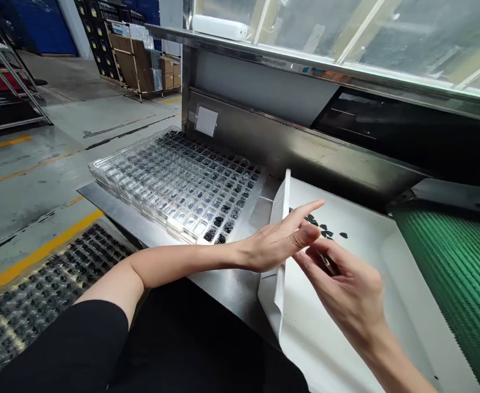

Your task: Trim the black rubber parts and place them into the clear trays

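Note:
My left hand (279,243) reaches over the upright edge of a white tray (325,322), its fingers stretched out. Close against it, my right hand (348,278) has its fingers curled around a small dark piece that is mostly hidden. Several small black pieces (325,230) lie in the white tray just beyond the hands. To the left of the tray sits a stack of clear plastic trays (174,180) with many small pockets. Black pieces fill the pockets along its right and far sides, while pockets towards the left look clear.
A green ribbed conveyor belt (456,262) runs along the right. Behind the metal table (235,292) stands a metal panel (297,147) under a glass-topped ledge. Another filled pocket tray (55,289) lies lower left. A cart with boxes (131,68) stands farther back.

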Demonstrator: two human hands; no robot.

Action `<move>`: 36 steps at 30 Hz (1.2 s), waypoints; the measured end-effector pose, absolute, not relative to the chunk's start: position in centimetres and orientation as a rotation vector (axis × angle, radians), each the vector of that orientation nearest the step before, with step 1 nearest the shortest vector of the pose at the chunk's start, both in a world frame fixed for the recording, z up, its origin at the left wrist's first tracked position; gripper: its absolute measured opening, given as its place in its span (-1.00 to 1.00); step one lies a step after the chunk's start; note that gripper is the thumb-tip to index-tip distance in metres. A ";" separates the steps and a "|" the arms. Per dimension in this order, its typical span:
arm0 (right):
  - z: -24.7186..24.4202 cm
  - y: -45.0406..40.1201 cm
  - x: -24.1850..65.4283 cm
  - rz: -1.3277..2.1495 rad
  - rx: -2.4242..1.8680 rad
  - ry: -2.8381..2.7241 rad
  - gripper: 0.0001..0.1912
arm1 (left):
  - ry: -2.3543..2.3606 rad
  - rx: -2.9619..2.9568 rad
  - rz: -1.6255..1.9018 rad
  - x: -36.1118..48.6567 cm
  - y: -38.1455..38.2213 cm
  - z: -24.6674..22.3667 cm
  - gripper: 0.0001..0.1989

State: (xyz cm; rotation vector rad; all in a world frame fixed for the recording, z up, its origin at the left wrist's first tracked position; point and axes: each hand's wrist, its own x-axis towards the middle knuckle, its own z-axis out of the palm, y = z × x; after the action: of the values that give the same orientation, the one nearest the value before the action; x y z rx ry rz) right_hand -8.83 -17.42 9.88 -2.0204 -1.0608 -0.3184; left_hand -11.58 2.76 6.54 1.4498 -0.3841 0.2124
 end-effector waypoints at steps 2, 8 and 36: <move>9.9 -17.2 -8.9 -0.283 -2.012 -1.023 -0.80 | -0.412 1.407 0.123 -11.7 3.0 5.9 0.28; 10.1 -16.6 -9.8 -0.154 -1.959 -0.876 -0.89 | -0.372 1.239 0.107 -12.5 2.4 5.8 0.19; 11.3 -16.4 -8.3 0.458 -1.397 -0.280 -0.40 | -0.327 0.975 -0.098 -12.0 4.4 5.6 -0.69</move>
State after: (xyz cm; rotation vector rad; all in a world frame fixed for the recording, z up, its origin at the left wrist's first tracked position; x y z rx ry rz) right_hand -8.32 -16.40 11.31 -1.3966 -0.2799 0.4581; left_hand -12.01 4.41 5.62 0.9755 -0.3273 -0.0983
